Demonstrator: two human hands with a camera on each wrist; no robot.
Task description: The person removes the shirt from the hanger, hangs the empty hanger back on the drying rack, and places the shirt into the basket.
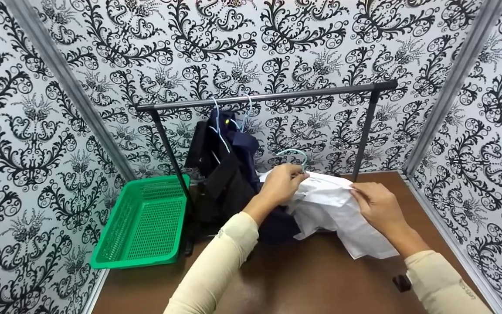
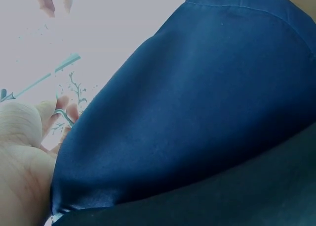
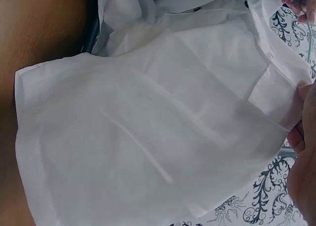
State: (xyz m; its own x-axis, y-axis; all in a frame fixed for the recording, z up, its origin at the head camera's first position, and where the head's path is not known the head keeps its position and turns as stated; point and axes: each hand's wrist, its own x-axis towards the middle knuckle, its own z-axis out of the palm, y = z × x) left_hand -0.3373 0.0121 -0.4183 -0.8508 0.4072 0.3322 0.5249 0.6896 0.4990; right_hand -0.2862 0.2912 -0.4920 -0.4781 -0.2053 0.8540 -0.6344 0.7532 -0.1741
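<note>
A white garment (image 1: 347,222), which looks like a shirt, hangs down from both hands in the head view. My left hand (image 1: 280,185) pinches a light teal hanger (image 1: 306,159) just under its hook, at the garment's top. My right hand (image 1: 379,207) grips the garment's upper right edge between thumb and fingers. Its white cloth (image 3: 148,122) fills most of the right wrist view, with small dark buttons near the top. Most of the hanger's body is hidden inside the cloth. In the left wrist view a navy garment (image 2: 187,97) covers much of the left hand's surroundings.
A dark metal clothes rack (image 1: 320,92) stands behind, bearing black clothes (image 1: 225,187) and navy clothes (image 1: 246,146) on pale hangers. To the left sits a green plastic basket (image 1: 146,261). A small dark object (image 1: 401,283) lies on the brown table (image 1: 316,279) beside the right sleeve. Patterned walls enclose the table.
</note>
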